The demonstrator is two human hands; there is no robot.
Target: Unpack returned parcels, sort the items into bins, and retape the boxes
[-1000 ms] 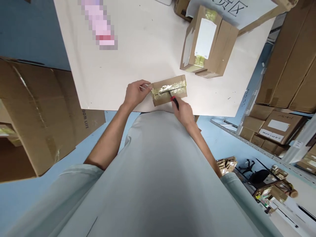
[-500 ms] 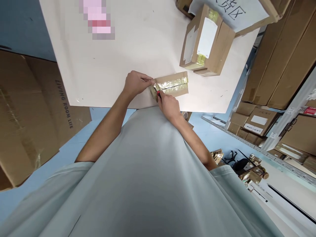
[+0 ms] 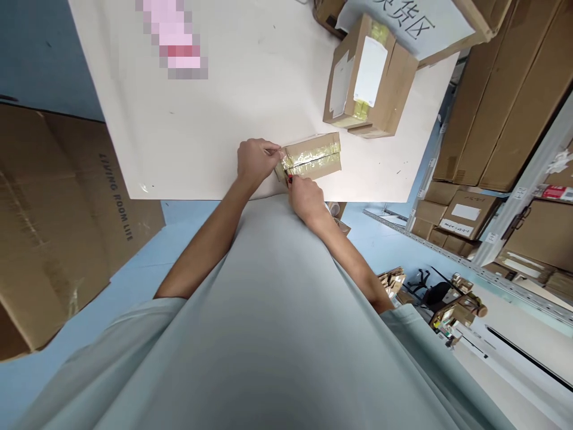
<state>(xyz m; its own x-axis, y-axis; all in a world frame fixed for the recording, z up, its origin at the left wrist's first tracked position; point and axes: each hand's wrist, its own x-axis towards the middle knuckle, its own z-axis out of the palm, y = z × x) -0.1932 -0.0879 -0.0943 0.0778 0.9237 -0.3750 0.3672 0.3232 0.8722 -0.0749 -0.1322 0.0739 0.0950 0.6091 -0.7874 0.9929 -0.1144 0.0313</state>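
Note:
A small flat cardboard box (image 3: 316,156), crossed by shiny yellowish tape with a dark slit along its middle, lies near the front edge of the white table (image 3: 192,161). My right hand (image 3: 307,196) is closed around a small red and black cutter (image 3: 290,178), its tip against the near left corner of the box. Most of the cutter is hidden in my fingers. At the far left corner, my left hand (image 3: 257,160) pinches the box's edge between thumb and fingers.
Beyond the small box stands a larger taped carton (image 3: 380,83) with white labels. A white sign (image 3: 412,24) with black characters is behind it. A big cardboard box (image 3: 58,227) stands left of the table. Shelves with several cartons (image 3: 465,215) line the right.
My right hand and the cutter have shifted slightly nearer to me along the box's left end. My left hand still pinches the edge, its wrist turned a little. The view has tilted slightly.

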